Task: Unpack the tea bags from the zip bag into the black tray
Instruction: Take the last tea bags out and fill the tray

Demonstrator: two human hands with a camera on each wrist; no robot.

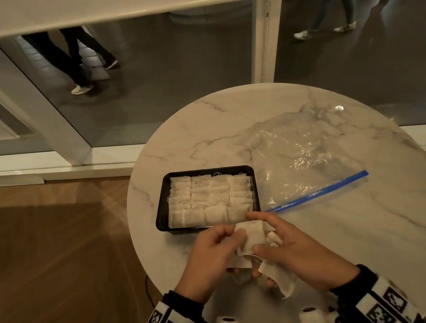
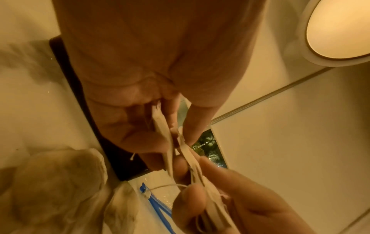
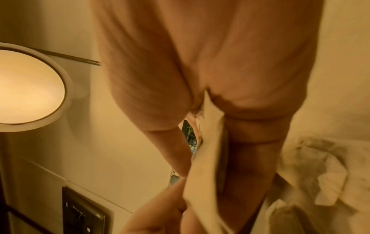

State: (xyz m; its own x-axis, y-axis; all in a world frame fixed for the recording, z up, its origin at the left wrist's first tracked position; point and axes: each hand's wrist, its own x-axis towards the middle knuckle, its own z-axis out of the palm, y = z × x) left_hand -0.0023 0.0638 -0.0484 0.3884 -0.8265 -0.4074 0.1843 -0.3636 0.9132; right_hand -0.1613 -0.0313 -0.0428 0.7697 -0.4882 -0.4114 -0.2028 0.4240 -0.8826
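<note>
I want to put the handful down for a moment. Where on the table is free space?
Bare marble lies left of the black tray, beyond it toward the far table edge, and right of the zip bag. It is crowded between tray, bag and both hands.

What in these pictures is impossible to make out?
- How many tea bags the hands hold: head view, fingers overlap them.
- Lower layers in the black tray: head view, top bags cover them.
- Whether the zip bag is empty: head view, clear plastic glares.
- Both wrist views: blurred, palms fill the frame.

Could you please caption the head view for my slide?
Both hands hold tea bags beside the filled black tray; zip bag lies flat.
</note>
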